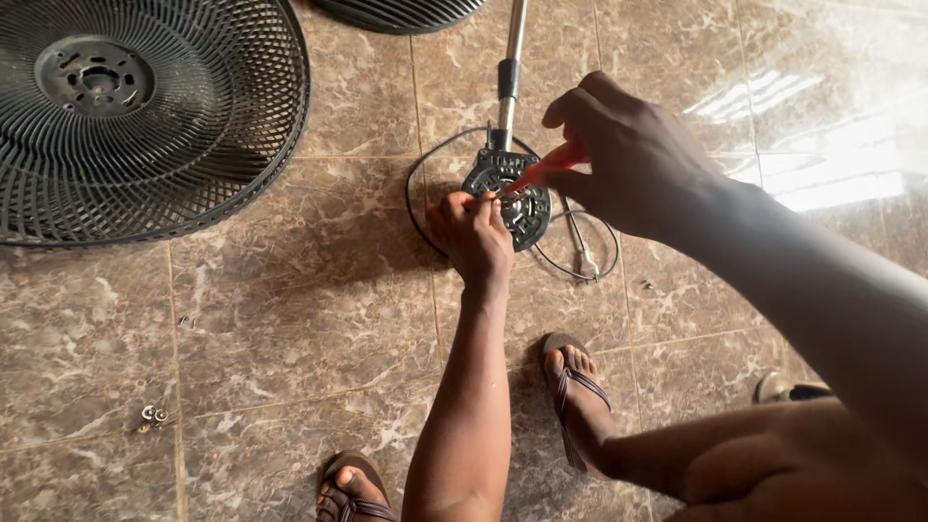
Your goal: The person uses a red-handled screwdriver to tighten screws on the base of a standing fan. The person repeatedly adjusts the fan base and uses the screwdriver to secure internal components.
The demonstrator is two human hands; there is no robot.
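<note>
Down on the tiles, left hand (471, 230) pinches the fan motor (507, 196); right hand (619, 155) clamps the orange screwdriver (546, 169), working a screw; next needs steady turning.

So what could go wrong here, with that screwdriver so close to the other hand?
1. The right hand drives a red-handled screwdriver into the round black fan part, right beside the left hand steadying it. A slip could jab those fingers.
2. Small loose screws lie on the tiled floor, far from the work, and could easily get lost or kicked.
3. The black cord loops around the part near the sandalled feet, so it might snag.
</note>
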